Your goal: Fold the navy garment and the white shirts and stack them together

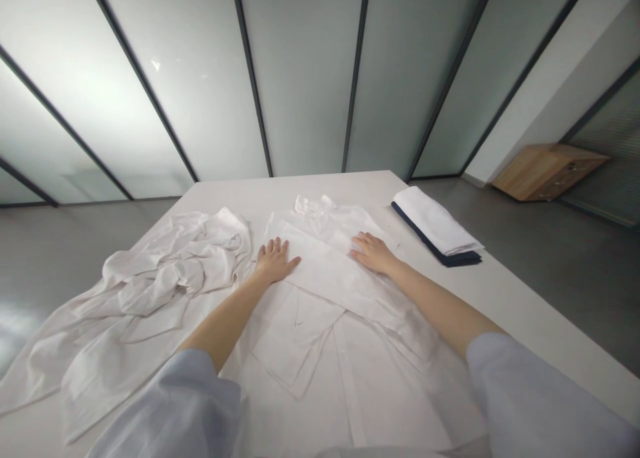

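Observation:
A white button-up shirt (320, 345) lies spread over the table in front of me, its collar at the far end and its button strip running towards me. One sleeve is laid slantwise across the upper part of the shirt. My left hand (275, 261) rests flat on the shirt's left side near the shoulder, fingers spread. On the right side my right hand (371, 251) presses on the fabric, palm down with the fingers stretched out. Neither hand grips anything.
Crumpled white cloth (170, 271) heaps on the left, hanging over the table's edge. Folded white cloth (435, 218) lies on folded dark navy cloth (457, 261) at the right of the white table (235, 193). A wooden cabinet (540, 171) stands beyond, beside frosted glass panels (305, 71).

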{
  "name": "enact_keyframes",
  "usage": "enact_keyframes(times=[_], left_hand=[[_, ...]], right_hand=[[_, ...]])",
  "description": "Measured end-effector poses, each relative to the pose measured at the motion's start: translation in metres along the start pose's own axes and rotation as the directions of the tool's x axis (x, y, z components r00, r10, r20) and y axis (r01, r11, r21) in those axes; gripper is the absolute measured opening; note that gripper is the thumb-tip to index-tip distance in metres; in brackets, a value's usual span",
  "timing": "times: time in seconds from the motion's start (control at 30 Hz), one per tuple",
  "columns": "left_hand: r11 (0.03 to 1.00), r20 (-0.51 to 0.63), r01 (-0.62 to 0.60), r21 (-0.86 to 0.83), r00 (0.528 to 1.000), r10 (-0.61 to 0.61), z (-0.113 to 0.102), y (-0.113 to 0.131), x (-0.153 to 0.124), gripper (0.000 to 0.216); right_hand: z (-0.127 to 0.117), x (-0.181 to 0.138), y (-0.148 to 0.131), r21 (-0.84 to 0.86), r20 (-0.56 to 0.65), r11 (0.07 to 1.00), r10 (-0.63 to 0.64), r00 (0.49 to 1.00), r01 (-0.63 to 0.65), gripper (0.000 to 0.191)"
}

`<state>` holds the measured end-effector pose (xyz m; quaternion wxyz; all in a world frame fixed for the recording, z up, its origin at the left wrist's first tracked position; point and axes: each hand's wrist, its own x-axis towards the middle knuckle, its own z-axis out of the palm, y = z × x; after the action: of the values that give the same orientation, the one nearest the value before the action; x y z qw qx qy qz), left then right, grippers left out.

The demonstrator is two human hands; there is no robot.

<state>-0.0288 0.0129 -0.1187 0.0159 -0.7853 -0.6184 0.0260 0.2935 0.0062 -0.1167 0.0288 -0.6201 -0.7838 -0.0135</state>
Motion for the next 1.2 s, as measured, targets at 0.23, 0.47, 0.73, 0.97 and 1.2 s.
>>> enact_keyframes(times=[0.23,0.47,0.73,0.97,1.2], left_hand=[[1.000,0.042,0.001,-0.007,0.999,-0.001,-0.005,0.000,-0.032,0.079],[0.998,0.160,0.062,-0.011,0.985,-0.060,-0.047,0.008,-0.019,0.065],[0.997,-0.017,0.055,-0.052,0.998,-0.056,-0.025,0.032,0.033,0.071],[0.995,0.006,0.055,-0.082,0.998,-0.055,0.000,0.026,0.030,0.072],[0.999,0.052,-0.017,-0.033,0.998,0.018,-0.018,0.025,-0.008,0.069]], right_hand=[[0.014,-0.028,-0.012,-0.021,0.025,1.000,0.014,1.000,-0.013,0.063],[-0.027,-0.029,-0.021,-0.054,0.162,0.999,-0.001,0.987,0.009,0.053],[-0.027,0.037,-0.024,0.023,0.031,0.999,0.045,0.999,-0.045,0.056],[0.011,0.030,-0.029,0.043,0.065,0.994,0.098,0.993,-0.101,0.061],[-0.018,0.003,-0.044,-0.049,0.159,0.999,0.017,0.987,-0.009,0.056]])
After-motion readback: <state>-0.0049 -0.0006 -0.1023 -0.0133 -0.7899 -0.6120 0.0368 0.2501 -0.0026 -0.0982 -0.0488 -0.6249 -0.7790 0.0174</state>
